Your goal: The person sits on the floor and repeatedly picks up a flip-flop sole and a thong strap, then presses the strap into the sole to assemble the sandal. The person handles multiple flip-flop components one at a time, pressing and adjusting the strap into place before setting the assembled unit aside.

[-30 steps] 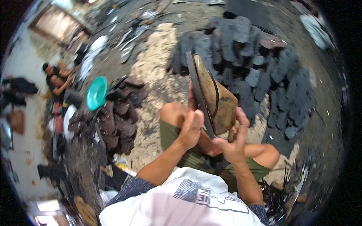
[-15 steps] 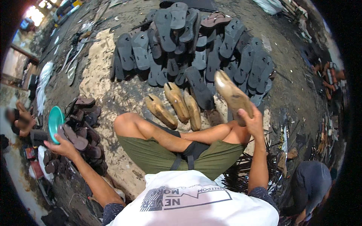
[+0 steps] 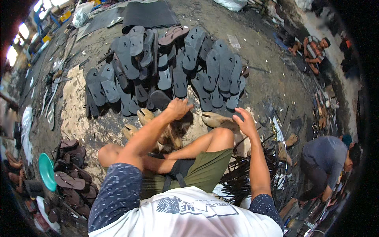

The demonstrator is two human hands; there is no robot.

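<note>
Fingers of the left hand (image 3: pixel 178 108) now over tan soles (image 3: pixel 147 115), off the sandal pile (image 3: pixel 71 173).

Right hand (image 3: pixel 245 123) on tan sole (image 3: pixel 215 119); left hand (image 3: pixel 179 108) near dark soles (image 3: pixel 173 67).

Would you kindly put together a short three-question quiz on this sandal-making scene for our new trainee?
1. True or false: the right hand rests on a tan sole on the ground.
2. What lies spread on the ground beyond both hands? A) dark grey soles B) glass bottles C) folded shirts
3. Fill in: the left hand is closed above the ____ soles near the person's knees.

Key
1. True.
2. A: the dark grey soles lie overlapping in a broad heap.
3. Tan: several tan soles lie there; whether the hand grips one cannot be told.
</note>
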